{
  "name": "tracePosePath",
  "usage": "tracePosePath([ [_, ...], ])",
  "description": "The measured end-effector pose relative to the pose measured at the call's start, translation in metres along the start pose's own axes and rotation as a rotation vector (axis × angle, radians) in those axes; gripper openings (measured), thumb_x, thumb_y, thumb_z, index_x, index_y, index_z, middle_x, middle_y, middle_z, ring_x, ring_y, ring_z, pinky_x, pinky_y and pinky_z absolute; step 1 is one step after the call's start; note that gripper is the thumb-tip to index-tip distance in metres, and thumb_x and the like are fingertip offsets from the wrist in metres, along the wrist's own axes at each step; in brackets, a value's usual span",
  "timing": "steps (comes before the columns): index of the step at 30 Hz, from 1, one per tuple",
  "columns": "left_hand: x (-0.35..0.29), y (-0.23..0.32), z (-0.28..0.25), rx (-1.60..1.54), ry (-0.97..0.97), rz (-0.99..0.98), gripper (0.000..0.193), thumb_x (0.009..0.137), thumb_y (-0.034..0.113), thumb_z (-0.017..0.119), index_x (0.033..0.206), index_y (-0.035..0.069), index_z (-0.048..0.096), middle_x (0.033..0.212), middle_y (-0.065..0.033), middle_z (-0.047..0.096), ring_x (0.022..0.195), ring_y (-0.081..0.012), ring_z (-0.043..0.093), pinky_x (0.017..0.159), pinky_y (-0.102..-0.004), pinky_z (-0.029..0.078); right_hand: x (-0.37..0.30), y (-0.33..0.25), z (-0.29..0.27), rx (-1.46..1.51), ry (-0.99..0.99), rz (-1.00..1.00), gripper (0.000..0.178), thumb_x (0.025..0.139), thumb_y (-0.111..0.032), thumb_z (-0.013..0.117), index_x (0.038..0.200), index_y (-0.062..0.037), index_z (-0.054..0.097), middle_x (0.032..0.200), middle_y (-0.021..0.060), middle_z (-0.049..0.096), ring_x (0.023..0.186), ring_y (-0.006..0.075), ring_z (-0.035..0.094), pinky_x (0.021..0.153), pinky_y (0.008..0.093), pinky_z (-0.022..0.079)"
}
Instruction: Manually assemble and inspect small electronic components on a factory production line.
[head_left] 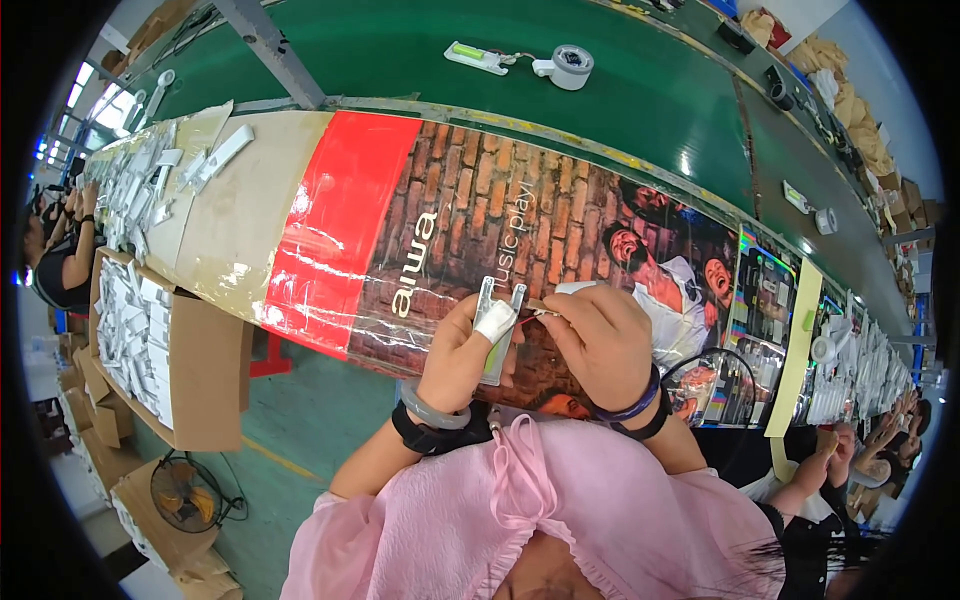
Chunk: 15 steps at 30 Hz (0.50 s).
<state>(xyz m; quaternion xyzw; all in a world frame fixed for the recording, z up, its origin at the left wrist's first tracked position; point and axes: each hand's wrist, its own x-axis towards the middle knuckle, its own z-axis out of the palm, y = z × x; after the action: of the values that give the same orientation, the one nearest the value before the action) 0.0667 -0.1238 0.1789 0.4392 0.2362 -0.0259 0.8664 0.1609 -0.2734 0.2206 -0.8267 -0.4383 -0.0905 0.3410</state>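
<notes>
My left hand point(452, 352), its thumb wrapped in white tape, grips a narrow white plastic housing point(487, 291) with two prongs at its far end. A green-yellow strip point(493, 362) shows along the housing below the thumb. Close beside it on the right, my right hand point(612, 335) is closed, thumb and forefinger pinching thin wires point(537, 313), one of them red. A white part point(573, 287) pokes out behind the right fingers, mostly hidden by them. Both hands are above the near edge of the picture-covered table point(350, 230).
On the green conveyor belt point(640, 95) lies a white housing wired to a round white head point(571, 68). A cardboard box point(205, 370) full of white parts stands at left, near a pile of white pieces point(150, 180). A black cable point(725, 352) curves at right. Other people work at both sides.
</notes>
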Motion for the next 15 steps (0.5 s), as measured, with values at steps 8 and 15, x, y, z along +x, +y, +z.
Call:
tracePosePath([
  [8,-0.006,-0.002,0.005,0.008,-0.097,0.067,0.032,0.09,0.006,0.051,0.122,0.004,0.044,0.089,-0.0062,0.057,0.065,-0.0119,0.058,0.05,-0.0254,0.051,-0.004,-0.005,0.0,0.08,0.024,0.017,0.023,0.073,-0.003,0.069,0.096,-0.0037,0.064,0.087,0.0076,0.06,0.075,0.0287,0.058,0.07,0.0371,0.046],
  [15,-0.012,-0.004,0.013,0.005,-0.173,0.142,0.041,0.088,0.001,0.048,0.128,0.004,0.037,0.097,-0.0085,0.057,0.071,-0.0141,0.06,0.055,-0.0285,0.054,-0.013,-0.007,-0.001,0.156,0.074,0.007,0.019,0.074,-0.002,0.069,0.092,-0.0044,0.063,0.086,0.0074,0.065,0.077,0.0277,0.06,0.07,0.0364,0.047],
])
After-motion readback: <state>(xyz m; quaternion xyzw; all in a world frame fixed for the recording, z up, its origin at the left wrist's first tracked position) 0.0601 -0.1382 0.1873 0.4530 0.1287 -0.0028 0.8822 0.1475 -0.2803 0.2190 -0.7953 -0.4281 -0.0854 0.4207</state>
